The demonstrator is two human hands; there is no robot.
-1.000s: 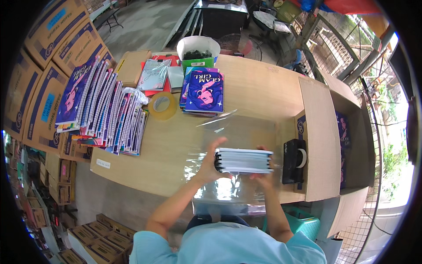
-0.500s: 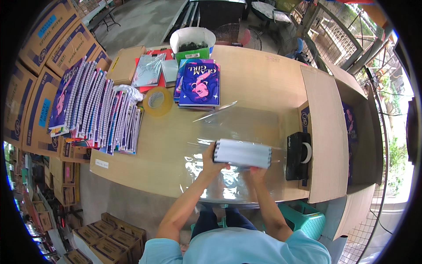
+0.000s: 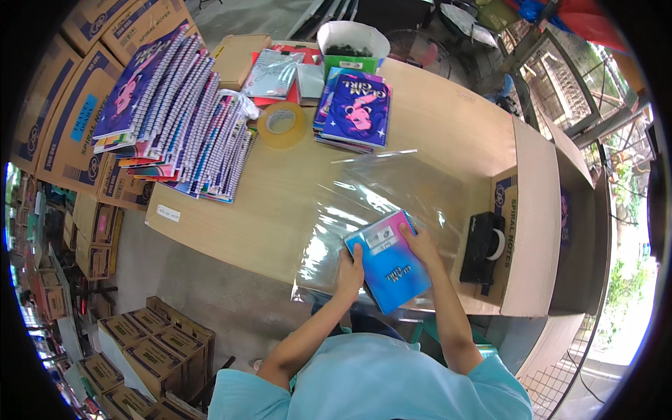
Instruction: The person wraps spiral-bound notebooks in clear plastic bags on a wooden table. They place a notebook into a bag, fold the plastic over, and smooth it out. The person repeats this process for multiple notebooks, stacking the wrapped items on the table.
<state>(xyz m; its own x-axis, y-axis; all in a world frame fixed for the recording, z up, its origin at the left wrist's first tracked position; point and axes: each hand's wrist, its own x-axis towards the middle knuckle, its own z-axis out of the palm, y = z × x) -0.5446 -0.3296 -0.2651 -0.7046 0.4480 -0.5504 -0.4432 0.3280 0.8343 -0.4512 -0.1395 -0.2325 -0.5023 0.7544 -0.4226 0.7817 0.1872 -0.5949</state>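
Note:
Over the near part of the table I hold a stack of spiral notebooks (image 3: 389, 269), blue and pink cover up with a white label. My left hand (image 3: 351, 273) grips its left edge, thumb on top. My right hand (image 3: 418, 245) closes on the upper right edge, its fingers partly hidden underneath. Beneath the stack, a clear plastic sheet or bag (image 3: 329, 231) lies spread out and shiny on the table. A black tape dispenser (image 3: 479, 245) with a white roll stands to the right.
Many spiral notebooks (image 3: 175, 119) lean in a row at the left, beside stacked cartons (image 3: 70, 119). A wide tape roll (image 3: 281, 126) and a purple notebook pile (image 3: 355, 112) are farther back. An open carton (image 3: 535, 224) stands at the right. The table (image 3: 437, 105) has a bin at its far edge.
The notebook stack has turned from page edges up to its blue cover facing up, and has come nearer to me. Both hands have shifted their hold. The view has swung somewhat.

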